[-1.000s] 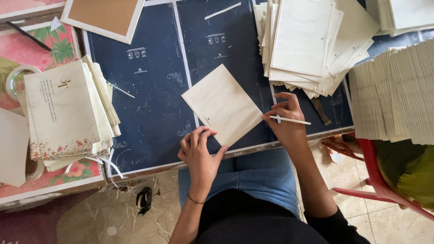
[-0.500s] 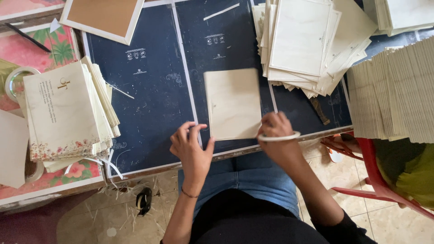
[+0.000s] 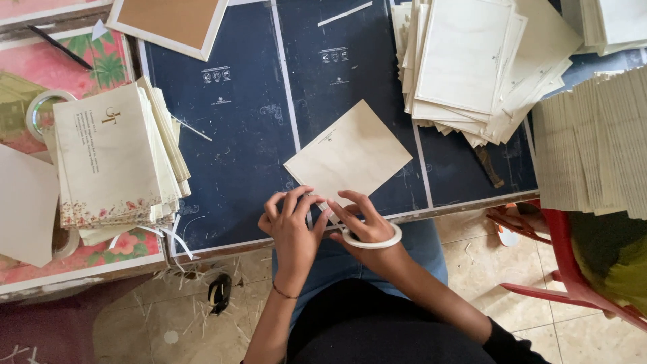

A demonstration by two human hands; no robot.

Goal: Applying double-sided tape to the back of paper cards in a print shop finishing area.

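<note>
- Head view, looking straight down: the left hand (image 3: 291, 228) and the right hand (image 3: 364, 222) meet at the near edge of a dark blue table (image 3: 229, 135).
- Just beyond the fingertips of both hands lies a cream envelope (image 3: 347, 154), turned at an angle so that its near corner points at the gap between the hands.
- Left fingers (image 3: 286, 202) are curled, with their tips drawn together at the envelope's near corner; whether they pinch the paper or a bit of tape cannot be told.
- Right fingers (image 3: 354, 201) are bent and spread, reaching toward the left hand's fingertips; a white tape roll (image 3: 372, 239) sits like a ring around this hand near the wrist.
- Well to the left of the left fingers rests a stack of floral-edged cards (image 3: 108, 158).
- Far beyond the right fingers, a loose heap of cream envelopes (image 3: 472, 61) spreads out.
- Right of the right fingers, a tall row of stacked envelopes (image 3: 593, 148) stands above a red chair (image 3: 573, 276).
</note>
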